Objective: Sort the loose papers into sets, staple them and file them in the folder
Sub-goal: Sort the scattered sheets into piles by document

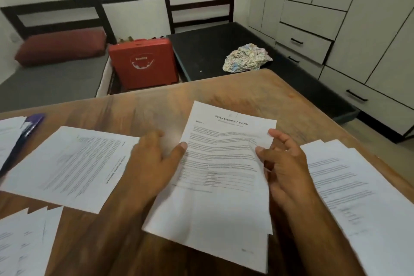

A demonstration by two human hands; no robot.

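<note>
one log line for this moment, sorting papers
phase: sorting | left hand: holds transcript set, left edge | right hand: pinches its right edge | right pile: lying on table

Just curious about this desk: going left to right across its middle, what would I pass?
Sideways sheet, left hand, transcript pages, right hand, fanned stack of papers.
</note>
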